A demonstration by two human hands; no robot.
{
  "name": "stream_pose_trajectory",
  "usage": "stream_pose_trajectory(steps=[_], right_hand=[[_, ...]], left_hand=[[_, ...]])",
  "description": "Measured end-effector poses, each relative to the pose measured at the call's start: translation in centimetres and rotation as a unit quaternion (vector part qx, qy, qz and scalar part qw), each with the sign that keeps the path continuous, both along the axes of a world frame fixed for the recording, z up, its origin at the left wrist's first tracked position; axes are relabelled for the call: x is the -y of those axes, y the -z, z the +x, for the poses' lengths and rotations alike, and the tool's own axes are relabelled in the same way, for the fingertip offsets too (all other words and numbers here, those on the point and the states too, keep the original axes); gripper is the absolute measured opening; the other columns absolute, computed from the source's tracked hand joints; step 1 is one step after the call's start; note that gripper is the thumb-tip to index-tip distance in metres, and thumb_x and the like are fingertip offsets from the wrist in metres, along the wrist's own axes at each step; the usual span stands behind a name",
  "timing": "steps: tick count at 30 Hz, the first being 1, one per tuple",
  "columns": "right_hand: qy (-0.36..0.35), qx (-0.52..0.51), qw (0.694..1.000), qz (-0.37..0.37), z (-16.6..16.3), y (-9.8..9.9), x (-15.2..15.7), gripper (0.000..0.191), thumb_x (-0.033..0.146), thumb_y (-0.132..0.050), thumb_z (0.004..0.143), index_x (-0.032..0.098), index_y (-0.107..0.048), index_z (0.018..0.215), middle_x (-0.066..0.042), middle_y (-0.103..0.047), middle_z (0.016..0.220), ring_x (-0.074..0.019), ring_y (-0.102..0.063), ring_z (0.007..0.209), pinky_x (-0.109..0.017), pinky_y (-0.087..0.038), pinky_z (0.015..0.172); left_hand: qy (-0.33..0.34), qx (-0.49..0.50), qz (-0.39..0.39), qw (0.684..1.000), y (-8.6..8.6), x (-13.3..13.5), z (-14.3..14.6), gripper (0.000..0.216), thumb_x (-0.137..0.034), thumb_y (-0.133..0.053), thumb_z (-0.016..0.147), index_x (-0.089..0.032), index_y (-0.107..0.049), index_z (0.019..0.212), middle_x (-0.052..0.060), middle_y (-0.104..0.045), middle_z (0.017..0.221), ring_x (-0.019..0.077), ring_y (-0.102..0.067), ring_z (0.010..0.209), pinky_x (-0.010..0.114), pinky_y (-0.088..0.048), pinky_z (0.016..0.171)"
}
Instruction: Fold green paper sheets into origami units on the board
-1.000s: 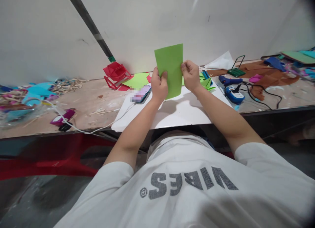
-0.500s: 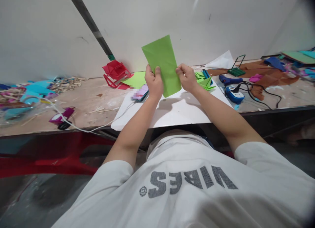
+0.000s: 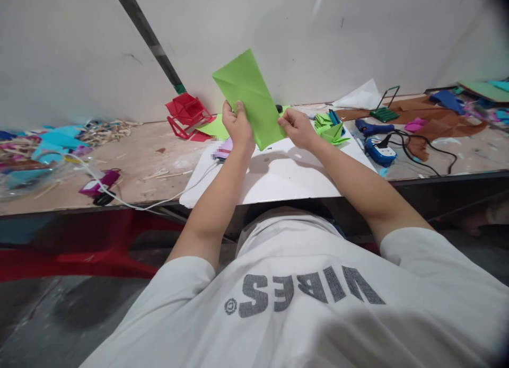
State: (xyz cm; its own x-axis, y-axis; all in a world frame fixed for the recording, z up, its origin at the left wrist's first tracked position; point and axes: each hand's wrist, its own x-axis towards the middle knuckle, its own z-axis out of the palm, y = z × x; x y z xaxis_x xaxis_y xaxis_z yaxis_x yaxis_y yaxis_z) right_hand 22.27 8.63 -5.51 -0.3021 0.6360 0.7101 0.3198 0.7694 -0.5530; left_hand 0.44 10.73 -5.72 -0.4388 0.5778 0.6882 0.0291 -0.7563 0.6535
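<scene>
A creased sheet of green paper [image 3: 252, 98] is held up in the air, tilted to the left, above a white board [image 3: 290, 172]. My left hand [image 3: 239, 125] grips its lower left edge, with the thumb lying on the near face. At the lower right edge, my right hand [image 3: 297, 127] pinches the paper between thumb and fingers. Folded green paper pieces [image 3: 329, 129] lie on the board just right of my right hand. Behind my left wrist is a phone [image 3: 223, 149], partly covered. Another flat green sheet [image 3: 214, 127] lies behind it.
A small red folded-paper chair-like model [image 3: 187, 115] stands at the back left. To the right are a blue glue gun [image 3: 374, 127], a blue device [image 3: 380, 151] with black cables, and brown sheets [image 3: 433, 125]. Wooden sticks [image 3: 104, 134] and a purple device [image 3: 99, 182] lie left.
Both hands have moved left with the green paper, which now leans further to the left. More of the board shows beneath it, and my left hand covers more of the phone.
</scene>
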Motion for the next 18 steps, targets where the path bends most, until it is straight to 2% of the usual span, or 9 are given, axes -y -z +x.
stream_pose_trajectory(steps=[4,7,10,12,15,18], right_hand=[[0.006,0.014,1.000,0.005,-0.1,0.1,0.2,0.065,0.087,-0.055,0.113,0.031,-0.043,0.082,0.002,-0.049,0.073,-0.0216,-0.045,0.073,-0.041,-0.044,0.077],[0.012,0.031,0.999,0.004,0.1,-0.1,0.4,0.062,0.083,-0.048,0.117,0.030,-0.044,0.084,0.000,-0.051,0.074,-0.0220,-0.048,0.073,-0.041,-0.042,0.076],[0.005,0.029,1.000,-0.011,0.2,0.0,0.3,0.054,0.075,-0.058,0.115,0.029,-0.050,0.088,0.000,-0.055,0.078,-0.0221,-0.051,0.076,-0.040,-0.044,0.077],[-0.015,0.012,0.999,-0.037,-0.1,0.1,0.1,0.049,0.072,-0.067,0.111,0.029,-0.055,0.091,-0.001,-0.058,0.081,-0.0221,-0.053,0.079,-0.040,-0.049,0.079],[-0.063,-0.027,0.993,-0.096,-0.5,0.5,-0.1,0.050,0.076,-0.081,0.101,0.028,-0.065,0.098,-0.003,-0.069,0.092,-0.0236,-0.061,0.089,-0.039,-0.058,0.083],[-0.104,-0.068,0.981,-0.149,-0.8,0.6,0.0,0.064,0.087,-0.089,0.091,0.027,-0.074,0.108,-0.006,-0.078,0.104,-0.0256,-0.070,0.098,-0.041,-0.065,0.087]], left_hand=[[0.029,0.032,-0.031,0.999,-0.4,0.4,-0.1,0.071,-0.095,-0.064,0.107,-0.030,-0.069,0.134,0.013,-0.083,0.139,0.0272,-0.080,0.136,0.046,-0.065,0.125],[0.060,0.071,-0.068,0.993,-1.1,1.4,0.2,0.050,-0.077,-0.069,0.115,-0.029,-0.068,0.132,0.010,-0.083,0.144,0.0248,-0.079,0.142,0.040,-0.061,0.129],[0.077,0.114,-0.069,0.988,-1.7,2.3,0.7,0.022,-0.048,-0.060,0.123,-0.028,-0.063,0.132,0.010,-0.083,0.146,0.0221,-0.082,0.136,0.039,-0.061,0.129],[0.081,0.124,-0.070,0.987,-1.7,2.6,0.9,0.015,-0.038,-0.055,0.124,-0.028,-0.061,0.133,0.010,-0.084,0.144,0.0214,-0.083,0.134,0.039,-0.062,0.129],[0.090,0.104,-0.079,0.987,-1.3,2.4,1.0,0.020,-0.047,-0.064,0.121,-0.028,-0.063,0.130,0.009,-0.085,0.140,0.0241,-0.084,0.133,0.042,-0.064,0.127],[0.116,0.055,-0.073,0.989,-0.5,2.1,1.3,0.034,-0.060,-0.077,0.114,-0.029,-0.067,0.123,0.010,-0.087,0.133,0.0273,-0.085,0.129,0.044,-0.067,0.122]])
